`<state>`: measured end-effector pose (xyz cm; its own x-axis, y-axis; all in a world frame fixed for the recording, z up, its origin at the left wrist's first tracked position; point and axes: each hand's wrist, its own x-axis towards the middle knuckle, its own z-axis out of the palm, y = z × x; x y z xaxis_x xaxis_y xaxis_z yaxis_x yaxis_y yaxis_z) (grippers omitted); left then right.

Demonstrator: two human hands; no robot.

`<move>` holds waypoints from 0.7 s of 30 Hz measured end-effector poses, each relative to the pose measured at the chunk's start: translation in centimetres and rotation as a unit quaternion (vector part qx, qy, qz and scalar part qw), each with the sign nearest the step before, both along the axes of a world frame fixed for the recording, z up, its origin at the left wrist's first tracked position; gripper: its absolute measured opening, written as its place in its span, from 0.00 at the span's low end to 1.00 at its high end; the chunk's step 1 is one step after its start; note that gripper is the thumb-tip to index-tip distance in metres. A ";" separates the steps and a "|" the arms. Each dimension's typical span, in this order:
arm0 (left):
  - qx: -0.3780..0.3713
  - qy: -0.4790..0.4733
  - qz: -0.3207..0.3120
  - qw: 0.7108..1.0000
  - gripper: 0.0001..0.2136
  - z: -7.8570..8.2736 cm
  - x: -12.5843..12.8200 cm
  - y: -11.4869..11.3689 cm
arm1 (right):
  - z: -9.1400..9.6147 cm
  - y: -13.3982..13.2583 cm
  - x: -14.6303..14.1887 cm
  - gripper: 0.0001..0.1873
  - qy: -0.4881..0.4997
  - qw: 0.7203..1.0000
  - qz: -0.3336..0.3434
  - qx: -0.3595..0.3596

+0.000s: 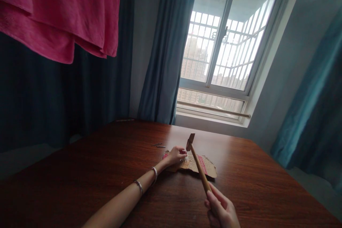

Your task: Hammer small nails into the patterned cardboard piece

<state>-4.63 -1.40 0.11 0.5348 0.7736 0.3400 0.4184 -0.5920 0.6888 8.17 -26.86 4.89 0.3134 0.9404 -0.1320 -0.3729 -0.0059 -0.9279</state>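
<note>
My right hand is wrapped round the wooden handle of a hammer, whose head is up beside the fingertips of my left hand. The fingers of that left hand are pinched on a thin nail, mostly hidden by the fingers and the hammer head. Beneath them lies a torn piece of cardboard with pink patches and many small marks or holes. Several loose dark nails are on the table just beyond my left hand.
The dark brown wooden table has angled far corners. Behind it are blue curtains and a barred window. A pink cloth hangs at the upper left.
</note>
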 end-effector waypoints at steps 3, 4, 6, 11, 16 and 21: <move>0.005 0.002 0.001 1.000 0.11 -0.1 0.0 0.1 | -0.1 0.1 0.1 0.39 0.000 1.000 -0.001 0.001; 0.006 0.000 -0.001 1.000 0.11 -0.1 0.0 0.1 | -0.1 0.1 0.1 0.39 -0.001 1.000 -0.001 -0.001; 0.005 -0.008 -0.009 1.000 0.11 -0.2 0.0 0.1 | 0.0 0.1 0.2 0.40 -0.004 1.000 0.000 -0.003; -0.002 -0.021 -0.015 1.000 0.10 0.1 -0.1 -0.2 | 0.4 -0.1 0.4 0.41 -0.011 1.000 0.011 -0.002; -0.012 -0.020 -0.007 1.000 0.12 0.6 -0.4 -0.5 | 0.3 -0.1 0.6 0.44 -0.011 1.000 0.008 -0.008; -0.013 -0.008 0.001 1.000 0.12 0.7 -0.6 -0.4 | 0.1 0.0 0.9 0.43 -0.016 1.000 0.012 -0.001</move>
